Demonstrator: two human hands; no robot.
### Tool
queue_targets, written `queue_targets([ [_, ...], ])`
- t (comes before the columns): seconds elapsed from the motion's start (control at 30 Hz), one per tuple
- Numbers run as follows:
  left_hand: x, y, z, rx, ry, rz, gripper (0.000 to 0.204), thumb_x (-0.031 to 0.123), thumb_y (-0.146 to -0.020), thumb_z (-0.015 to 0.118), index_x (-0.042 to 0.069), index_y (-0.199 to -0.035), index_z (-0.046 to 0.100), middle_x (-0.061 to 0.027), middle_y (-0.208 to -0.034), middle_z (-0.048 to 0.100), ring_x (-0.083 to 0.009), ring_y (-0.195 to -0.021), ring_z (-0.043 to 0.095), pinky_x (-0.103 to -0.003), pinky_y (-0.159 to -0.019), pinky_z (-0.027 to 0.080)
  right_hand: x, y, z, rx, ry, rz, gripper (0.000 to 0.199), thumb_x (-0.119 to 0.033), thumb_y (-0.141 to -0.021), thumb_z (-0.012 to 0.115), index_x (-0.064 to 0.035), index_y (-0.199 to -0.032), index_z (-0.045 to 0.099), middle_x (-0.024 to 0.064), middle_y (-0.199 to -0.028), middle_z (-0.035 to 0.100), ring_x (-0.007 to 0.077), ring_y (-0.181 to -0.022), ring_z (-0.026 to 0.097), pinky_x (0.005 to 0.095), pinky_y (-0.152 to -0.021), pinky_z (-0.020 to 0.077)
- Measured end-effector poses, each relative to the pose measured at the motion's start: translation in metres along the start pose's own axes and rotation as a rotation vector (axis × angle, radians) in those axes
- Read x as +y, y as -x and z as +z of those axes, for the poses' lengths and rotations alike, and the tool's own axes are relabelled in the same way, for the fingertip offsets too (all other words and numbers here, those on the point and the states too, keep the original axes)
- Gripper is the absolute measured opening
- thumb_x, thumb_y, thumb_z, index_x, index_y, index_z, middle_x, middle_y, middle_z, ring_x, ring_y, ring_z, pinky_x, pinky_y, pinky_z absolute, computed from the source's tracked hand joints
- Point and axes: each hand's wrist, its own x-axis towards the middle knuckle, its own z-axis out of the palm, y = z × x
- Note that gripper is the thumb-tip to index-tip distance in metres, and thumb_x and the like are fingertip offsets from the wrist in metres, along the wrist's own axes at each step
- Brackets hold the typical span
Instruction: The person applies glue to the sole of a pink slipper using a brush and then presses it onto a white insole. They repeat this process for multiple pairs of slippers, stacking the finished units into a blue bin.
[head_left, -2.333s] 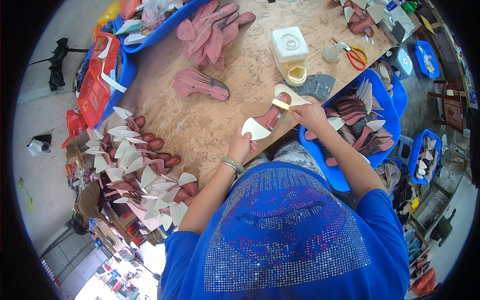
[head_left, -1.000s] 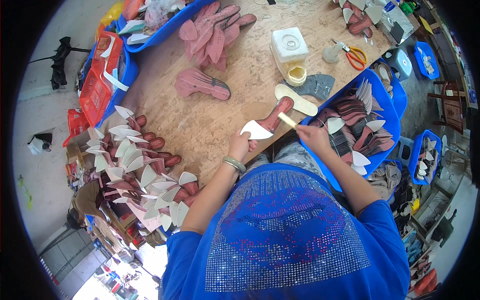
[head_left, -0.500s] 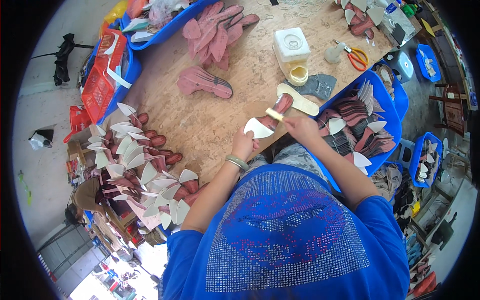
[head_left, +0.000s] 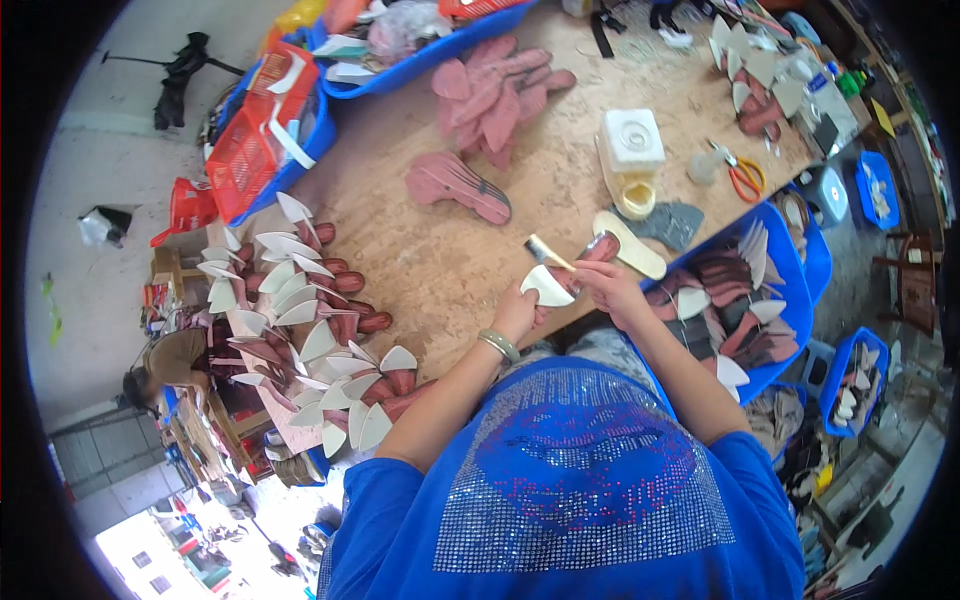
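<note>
- Pinching the white end of a red-and-white insole [head_left: 555, 286] in the head view, the left hand [head_left: 518, 312] holds it by the near edge of the table [head_left: 450, 280].
- Its long axis slants: white end near-left, dark red end pointing far-right toward a pale sole [head_left: 630, 246].
- The right hand [head_left: 612, 288] grips a brush [head_left: 550, 257], bristles pointing far-left.
- Stained wood surrounds a white container [head_left: 632, 140]; a blue tub [head_left: 768, 375] sits right, a pale wall [head_left: 85, 160] left.

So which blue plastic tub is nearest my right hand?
The large blue plastic tub holding stacked pink sole-shaped pieces, right of the wooden table; your right hand is close to it, other blue tubs farther off.
</note>
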Motion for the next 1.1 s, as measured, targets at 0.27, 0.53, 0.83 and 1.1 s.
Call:
queue_targets([
  [0.27, 0.121, -0.019, -0.084, 0.603, -0.576, 0.763, 0.033, 0.016, -0.094, 0.04, 0.003, -0.124, 0.043, -0.0158, -0.079, 0.06, -0.0273, -0.064, 0.06, -0.039, -0.057, 0.048, -0.051, 0.033, -0.013, 0.18, -0.089, -0.25, 0.029, -0.012, -0.09, 0.059, 0.0005, -0.116, 0.06, -0.0076, -0.056, 0.039, 0.0015, -0.043, 0.031, 0.0179, -0.038, 0.0223],
  [0.53, 0.195, -0.114, -0.12, 0.604, -1.111, 0.635, 0.042, 0.011, -0.089, 0.042, 0.012, -0.131, 0.041, -0.0205, -0.122, 0.051, -0.0369, -0.103, 0.057, -0.048, -0.083, 0.048, -0.045, 0.054, -0.034, 0.315, -0.067, -0.334, 0.027, -0.011, -0.09, 0.058, 0.0016, -0.114, 0.061, -0.0064, -0.055, 0.04, 0.0018, -0.041, 0.031, 0.0175, -0.036, 0.022],
  [0.83, 0.065, -0.187, -0.204, 0.579, -1.178, 0.372, 0.062, 0.01, -0.083, 0.057, 0.008, -0.14, 0.031, -0.0129, -0.141, 0.038, -0.0342, -0.123, 0.044, -0.043, -0.1, 0.041, -0.011, 0.072, -0.091, 0.572, 0.061, -0.258, 0.027, -0.015, -0.09, 0.06, 0.0002, -0.112, 0.064, -0.0073, -0.056, 0.045, 0.0008, -0.04, 0.03, 0.0182, -0.036, 0.0189],
  [1.1, 0.071, -0.198, -0.232, 0.334, -1.437, 0.358, 0.065, 0.012, -0.077, 0.066, 0.009, -0.135, 0.036, -0.0121, -0.137, 0.042, -0.0298, -0.123, 0.044, -0.043, -0.099, 0.041, -0.008, 0.067, -0.1, 0.653, 0.184, -0.189, 0.029, -0.018, -0.088, 0.063, -0.0018, -0.112, 0.065, -0.0072, -0.053, 0.046, 0.0008, -0.04, 0.032, 0.0189, -0.036, 0.0198],
])
